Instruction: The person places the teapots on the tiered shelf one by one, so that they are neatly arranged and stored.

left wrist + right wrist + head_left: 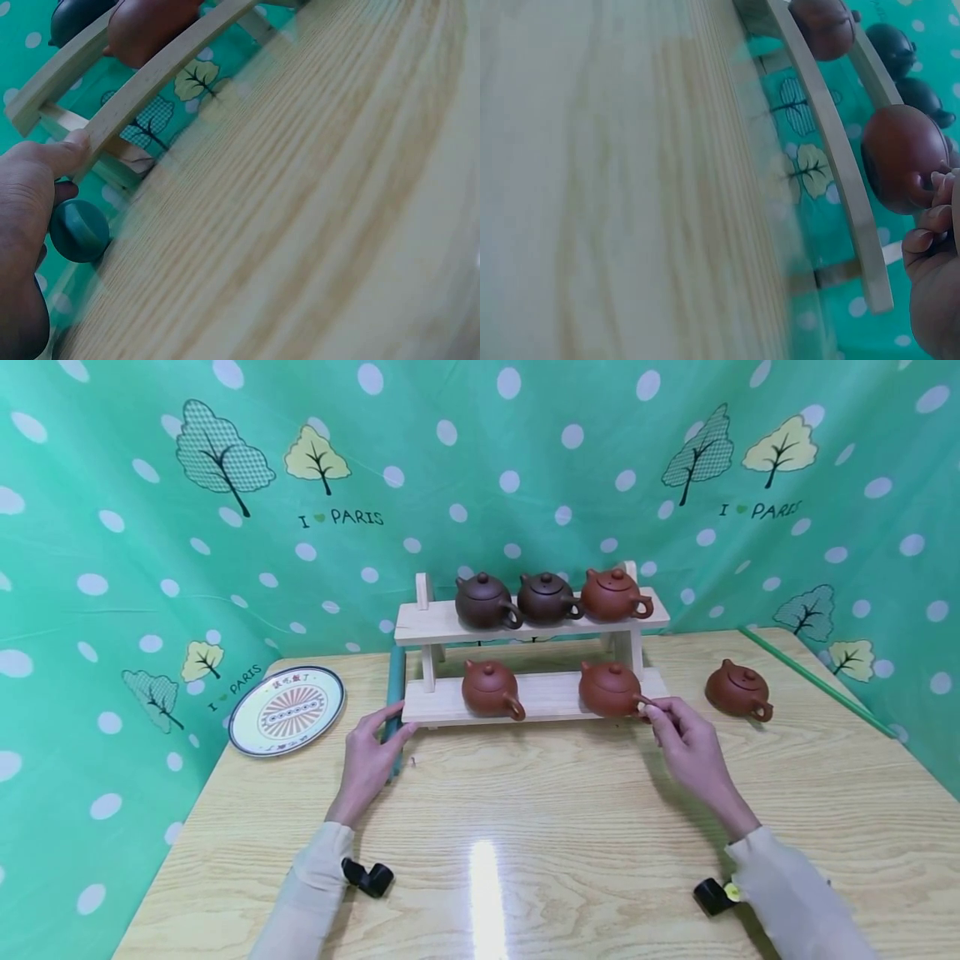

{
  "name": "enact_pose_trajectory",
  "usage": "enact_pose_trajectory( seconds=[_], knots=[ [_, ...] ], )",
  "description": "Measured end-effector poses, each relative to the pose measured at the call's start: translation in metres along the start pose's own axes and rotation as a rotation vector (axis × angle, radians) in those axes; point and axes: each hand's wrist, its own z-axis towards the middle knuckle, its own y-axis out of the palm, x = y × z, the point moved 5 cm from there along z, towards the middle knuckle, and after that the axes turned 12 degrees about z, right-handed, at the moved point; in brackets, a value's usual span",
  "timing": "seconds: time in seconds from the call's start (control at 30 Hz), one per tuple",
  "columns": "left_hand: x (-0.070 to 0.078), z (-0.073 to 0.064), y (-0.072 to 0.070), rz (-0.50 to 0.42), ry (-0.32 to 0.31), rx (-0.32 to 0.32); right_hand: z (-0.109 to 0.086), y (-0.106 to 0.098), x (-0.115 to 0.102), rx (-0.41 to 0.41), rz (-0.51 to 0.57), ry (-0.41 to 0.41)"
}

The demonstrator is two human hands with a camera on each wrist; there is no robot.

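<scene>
A two-tier wooden shelf (540, 695) stands at the back of the table. At the left end of its lower board is my left hand (367, 770), with thumb and fingers around the board's corner; the thumb lies on the board in the left wrist view. My right hand (688, 750) pinches the handle of a reddish-brown teapot (611, 689) at the lower board's right end. That teapot (906, 157) sits upright over the board in the right wrist view. Another reddish-brown teapot (489, 687) is on the same board, left of centre.
On the upper board are two dark teapots (483, 600) and a reddish-brown one (613, 595). One more reddish-brown teapot (738, 691) stands on the table to the right. A patterned plate (287, 712) lies at the left. Beside the shelf runs a teal tube (396, 672); a green rod (817, 681) lies far right.
</scene>
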Motion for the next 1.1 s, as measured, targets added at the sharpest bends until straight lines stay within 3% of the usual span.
enact_pose_trajectory(
  seconds=[0.57,0.87,1.1],
  knots=[
    [0.002,0.000,0.000,0.004,-0.002,-0.005,0.009,0.029,-0.003,-0.019,0.067,-0.001],
    [0.001,0.000,0.001,0.002,0.002,-0.004,0.012,0.045,-0.039,-0.054,0.097,-0.003],
    [0.000,0.000,0.000,-0.001,-0.009,-0.006,0.015,0.052,-0.039,-0.067,0.083,0.009]
  ],
)
